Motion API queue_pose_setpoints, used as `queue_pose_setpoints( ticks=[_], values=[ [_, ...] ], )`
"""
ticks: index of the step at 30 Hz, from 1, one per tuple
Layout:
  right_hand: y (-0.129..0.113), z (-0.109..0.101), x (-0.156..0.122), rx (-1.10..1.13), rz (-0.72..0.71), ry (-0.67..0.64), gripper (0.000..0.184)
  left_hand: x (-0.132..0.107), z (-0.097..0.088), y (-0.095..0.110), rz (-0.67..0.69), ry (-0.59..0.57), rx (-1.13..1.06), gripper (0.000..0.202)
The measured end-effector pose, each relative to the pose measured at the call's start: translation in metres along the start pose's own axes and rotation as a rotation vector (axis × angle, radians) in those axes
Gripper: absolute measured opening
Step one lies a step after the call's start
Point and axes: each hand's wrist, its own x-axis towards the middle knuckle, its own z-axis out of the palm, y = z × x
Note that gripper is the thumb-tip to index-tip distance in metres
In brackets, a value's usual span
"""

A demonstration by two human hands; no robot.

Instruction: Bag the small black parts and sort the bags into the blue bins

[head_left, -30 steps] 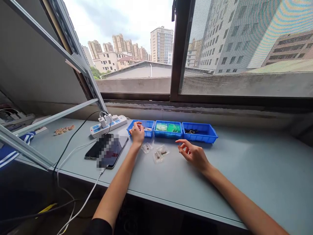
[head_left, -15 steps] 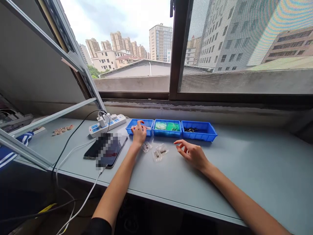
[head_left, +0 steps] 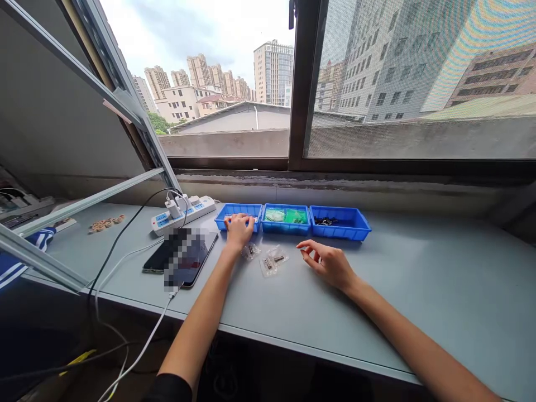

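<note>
My left hand point(head_left: 239, 230) reaches over the front wall of the left blue bin point(head_left: 221, 226), its fingers bent down inside. Its fingertips are hidden, so whether they hold anything is unclear. Small pale pieces show in that bin. On the table beside its wrist lies a clear bag of small metal parts point(head_left: 251, 251). More clear bags with metal pins point(head_left: 274, 259) lie between the two hands. My right hand point(head_left: 330, 265) rests on the table to their right, fingers loosely curved and apart, with nothing in them.
The middle blue bin point(head_left: 286, 228) holds white and green packets; the right blue bin point(head_left: 355, 231) holds dark small parts. To the left are a power strip point(head_left: 205, 206), dark devices point(head_left: 196, 268) with a white cable, a metal frame point(head_left: 154, 139) and wooden rings point(head_left: 104, 224).
My left hand has dipped lower into the left bin, its raised fingers now bent down. My right hand stays in place. The view has shifted very slightly.
</note>
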Motion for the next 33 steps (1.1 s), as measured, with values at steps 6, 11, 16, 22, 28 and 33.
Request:
queue_pose_setpoints(
  ticks=[6, 11, 16, 22, 28, 33],
  values=[
    [0.000, 0.000, 0.000, 0.003, 0.003, -0.002, 0.022, -0.002, -0.010, 0.009, 0.006, 0.148, 0.054, 0.021],
    [0.000, 0.000, 0.000, -0.006, 0.004, -0.009, 0.023, -0.008, -0.025, 0.022, -0.008, -0.066, 0.011, 0.037],
    [-0.001, 0.001, 0.000, -0.011, 0.000, -0.036, 0.022, -0.013, -0.034, 0.020, 0.148, -0.515, 0.007, 0.034],
    [-0.002, 0.003, 0.000, -0.003, -0.018, -0.049, 0.022, -0.013, -0.040, 0.014, 0.140, -0.599, 0.116, 0.034],
    [-0.001, 0.005, -0.001, -0.007, -0.027, -0.075, 0.022, -0.014, -0.030, 0.027, 0.343, -0.246, 0.006, 0.022],
    [0.000, 0.004, -0.001, -0.001, -0.014, -0.083, 0.021, -0.010, -0.014, 0.016, 0.259, -0.111, 0.199, 0.031]
  ],
)
